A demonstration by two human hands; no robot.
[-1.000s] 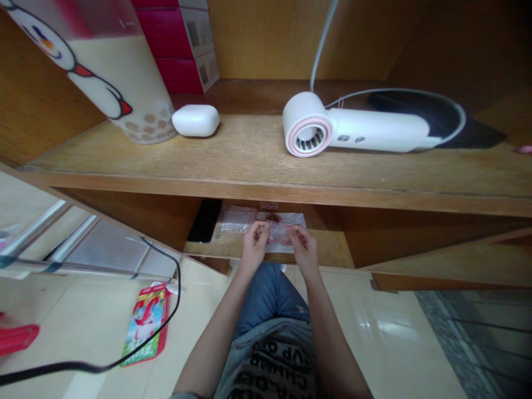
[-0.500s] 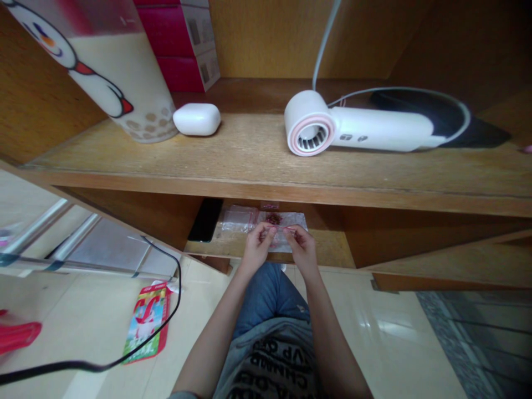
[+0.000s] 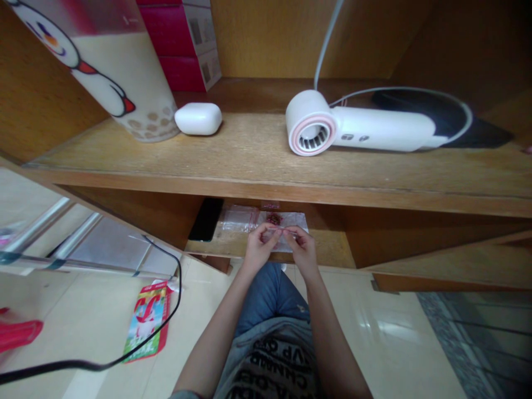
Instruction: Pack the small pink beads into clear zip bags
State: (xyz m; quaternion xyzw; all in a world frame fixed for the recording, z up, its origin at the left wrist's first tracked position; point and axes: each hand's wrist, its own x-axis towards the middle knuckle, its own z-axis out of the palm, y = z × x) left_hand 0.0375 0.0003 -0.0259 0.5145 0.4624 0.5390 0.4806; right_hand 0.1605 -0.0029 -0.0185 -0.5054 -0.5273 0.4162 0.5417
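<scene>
Over the lower shelf, my left hand (image 3: 260,244) and my right hand (image 3: 300,244) are close together with fingers closed in a pinch. Between the fingertips is the thin, pinkish edge of what looks like a small clear plastic bag (image 3: 282,228); most of it is covered by the fingers. A white sheet (image 3: 298,219) lies beneath the hands. Small dark red pieces (image 3: 274,219) form a heap on it, just beyond the left fingertips. To the left are clear plastic bags (image 3: 239,218) with a red strip.
A black phone (image 3: 206,220) lies left on the lower shelf. The upper shelf (image 3: 249,160) overhangs it, carrying a drink cup (image 3: 141,83), a white earphone case (image 3: 198,119), pink boxes (image 3: 178,50) and a white handheld fan (image 3: 361,127). A black cable (image 3: 177,305) hangs at left.
The fingertips of both hands have drawn slightly closer together at the edge they pinch. The items on the shelves have not moved.
</scene>
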